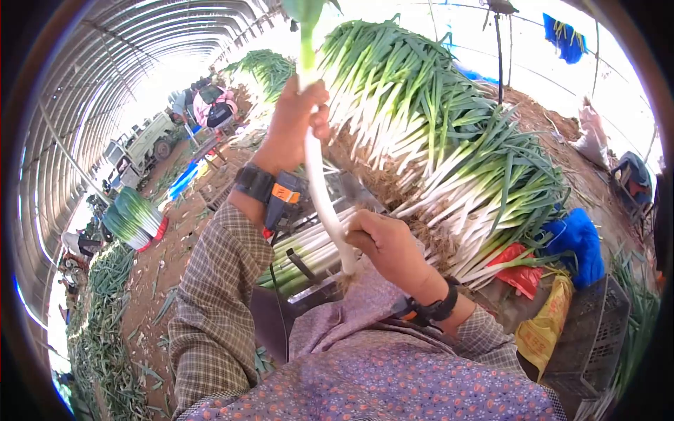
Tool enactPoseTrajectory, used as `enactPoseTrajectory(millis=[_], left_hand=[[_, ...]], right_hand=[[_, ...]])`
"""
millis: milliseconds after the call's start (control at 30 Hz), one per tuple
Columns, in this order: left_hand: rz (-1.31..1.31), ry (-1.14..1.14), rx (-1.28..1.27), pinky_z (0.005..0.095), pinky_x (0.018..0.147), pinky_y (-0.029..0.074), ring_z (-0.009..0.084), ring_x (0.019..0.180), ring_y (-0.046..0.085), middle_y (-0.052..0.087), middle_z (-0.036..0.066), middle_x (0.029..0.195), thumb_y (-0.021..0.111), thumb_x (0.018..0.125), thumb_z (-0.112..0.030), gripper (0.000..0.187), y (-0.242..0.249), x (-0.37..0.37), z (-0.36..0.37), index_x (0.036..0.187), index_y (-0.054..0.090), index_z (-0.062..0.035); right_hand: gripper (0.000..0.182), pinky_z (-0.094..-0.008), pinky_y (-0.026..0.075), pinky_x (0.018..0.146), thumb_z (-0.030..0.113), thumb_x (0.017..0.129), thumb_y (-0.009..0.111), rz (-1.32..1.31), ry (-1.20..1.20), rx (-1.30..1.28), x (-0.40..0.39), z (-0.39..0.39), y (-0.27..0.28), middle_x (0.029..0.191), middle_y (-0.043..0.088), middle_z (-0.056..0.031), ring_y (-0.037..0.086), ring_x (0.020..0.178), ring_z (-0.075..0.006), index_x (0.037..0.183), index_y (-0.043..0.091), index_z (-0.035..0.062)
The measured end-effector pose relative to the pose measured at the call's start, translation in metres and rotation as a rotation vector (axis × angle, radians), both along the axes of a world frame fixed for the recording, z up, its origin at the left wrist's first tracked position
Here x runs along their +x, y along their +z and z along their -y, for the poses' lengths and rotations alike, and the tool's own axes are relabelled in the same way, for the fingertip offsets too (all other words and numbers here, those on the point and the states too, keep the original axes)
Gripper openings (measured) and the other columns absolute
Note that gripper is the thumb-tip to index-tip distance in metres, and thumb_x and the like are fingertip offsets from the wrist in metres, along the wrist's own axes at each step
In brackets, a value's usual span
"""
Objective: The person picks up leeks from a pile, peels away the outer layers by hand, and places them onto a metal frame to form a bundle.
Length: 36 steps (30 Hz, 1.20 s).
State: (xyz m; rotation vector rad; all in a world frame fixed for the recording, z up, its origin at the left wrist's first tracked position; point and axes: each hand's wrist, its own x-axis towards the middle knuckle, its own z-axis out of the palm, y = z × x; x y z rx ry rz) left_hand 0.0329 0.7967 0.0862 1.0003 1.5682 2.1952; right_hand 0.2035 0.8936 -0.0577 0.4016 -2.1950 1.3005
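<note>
My left hand (289,128) is wrapped round a long green onion (319,182), just below where its white stem turns green. The stem hangs down and bends a little toward my lap, with its root end (347,275) over the apron. My right hand (386,247) is closed, thumb and fingers pinched against the lower white stem. Below my hands, several trimmed green onions (309,245) lie side by side in a dark crate-like holder (309,300). A large heap of green onions (449,140), roots toward me, lies ahead and to the right.
Bundled green onions (133,219) stand at left, near a strip of loose leaves (98,330). At right are a blue cloth (576,245), a red bag (516,270), a yellow sack (547,323) and a black crate (590,337). A truck (144,144) and people (210,105) are farther back.
</note>
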Motion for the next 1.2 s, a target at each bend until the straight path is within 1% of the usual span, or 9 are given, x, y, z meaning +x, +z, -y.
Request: enactPoseTrajectory(millis=[167, 300, 433, 500, 700, 867, 900, 1133, 1200], left_hand=[[-0.213, 0.106, 0.147, 0.018, 0.042, 0.033, 0.0033, 0.053, 0.038, 0.045, -0.001, 0.08, 0.057, 0.097, -0.022, 0.017, 0.034, -0.026, 0.047, 0.097, 0.043, -0.0125], [-0.108, 0.078, 0.282, 0.0218, 0.043, 0.035, 0.0063, 0.054, 0.039, 0.046, 0.001, 0.079, 0.054, 0.098, -0.023, 0.015, 0.033, -0.047, 0.079, 0.099, 0.042, -0.0129], [0.039, 0.318, 0.357, 0.0212, 0.043, 0.031, 0.0049, 0.05, 0.035, 0.045, -0.003, 0.073, 0.054, 0.099, -0.034, 0.025, -0.006, -0.02, 0.063, 0.112, 0.049, -0.0131], [0.112, 0.298, 0.389, 0.0225, 0.045, 0.033, 0.0055, 0.05, 0.036, 0.043, -0.003, 0.072, 0.052, 0.1, -0.036, 0.029, -0.031, -0.009, 0.05, 0.119, 0.049, -0.0146], [0.26, 0.259, 0.518, 0.0278, 0.053, 0.041, 0.0108, 0.058, 0.044, 0.045, 0.0, 0.074, 0.051, 0.1, -0.034, 0.026, -0.102, -0.023, 0.039, 0.115, 0.048, -0.0131], [0.636, 0.298, 0.803, 0.0353, 0.077, 0.052, 0.0198, 0.074, 0.058, 0.057, 0.005, 0.085, 0.055, 0.098, -0.036, 0.028, -0.14, -0.059, 0.061, 0.105, 0.048, -0.0098], [0.738, 0.339, 0.801, 0.0432, 0.084, 0.05, 0.0217, 0.068, 0.055, 0.055, 0.004, 0.077, 0.058, 0.094, -0.049, 0.036, -0.163, -0.086, 0.073, 0.097, 0.049, -0.0143], [0.813, 0.325, 0.923, 0.0501, 0.073, 0.052, 0.0305, 0.063, 0.055, 0.055, 0.013, 0.069, 0.045, 0.085, -0.067, 0.064, -0.248, -0.163, 0.224, 0.072, 0.052, -0.005], [0.671, 0.732, 0.901, 0.051, 0.07, 0.052, 0.0329, 0.063, 0.054, 0.054, 0.014, 0.068, 0.045, 0.085, -0.065, 0.06, -0.198, -0.147, 0.256, 0.071, 0.05, -0.0063]], right_hand=[[0.013, -0.0441, 0.046, 0.066, 0.013, 0.086, 0.062, 0.042, 0.07, 0.301, 0.012, -0.047, -0.058, 0.073, 0.055, -0.0175, 0.058, 0.073, -0.0378, 0.083, 0.055, 0.002], [0.033, -0.0445, 0.049, 0.082, 0.024, 0.084, 0.067, 0.794, 0.134, 0.84, 0.031, -0.131, -0.12, 0.098, 0.063, -0.018, 0.062, 0.093, -0.0367, 0.109, 0.062, 0.0035], [0.047, -0.0415, 0.047, 0.093, 0.026, 0.084, 0.07, 0.22, -0.093, 0.276, 0.001, -0.092, -0.024, 0.119, 0.061, -0.0204, 0.058, 0.11, -0.0357, 0.122, 0.056, 0.0012], [0.045, -0.0426, 0.05, 0.085, 0.023, 0.088, 0.065, 0.015, -0.144, 0.194, -0.023, -0.045, 0.019, 0.107, 0.065, -0.0196, 0.063, 0.099, -0.0358, 0.126, 0.053, 0.001], [0.038, -0.0475, 0.05, 0.066, 0.018, 0.093, 0.054, 0.422, 0.122, 0.055, -0.073, 0.004, 0.012, 0.079, 0.065, -0.02, 0.065, 0.074, -0.0412, 0.128, 0.052, 0.0055], [0.04, -0.0456, 0.05, 0.074, 0.021, 0.09, 0.059, 0.298, 0.048, 0.343, -0.055, -0.035, -0.004, 0.091, 0.066, -0.02, 0.064, 0.085, -0.0404, 0.128, 0.055, 0.0102], [0.04, -0.0452, 0.05, 0.075, 0.021, 0.09, 0.06, 0.294, 0.039, 0.418, -0.053, -0.046, -0.004, 0.093, 0.067, -0.019, 0.064, 0.086, -0.0397, 0.128, 0.056, 0.0108], [0.04, -0.0412, 0.051, 0.07, 0.018, 0.082, 0.069, 0.261, -0.064, 0.853, -0.079, -0.083, 0.01, 0.091, 0.065, -0.0103, 0.064, 0.08, -0.0309, 0.122, 0.064, 0.0179], [0.038, -0.0418, 0.05, 0.071, 0.016, 0.083, 0.068, 0.194, -0.058, 0.854, -0.11, -0.072, 0.022, 0.09, 0.065, -0.0107, 0.064, 0.082, -0.0309, 0.121, 0.064, 0.0166]])
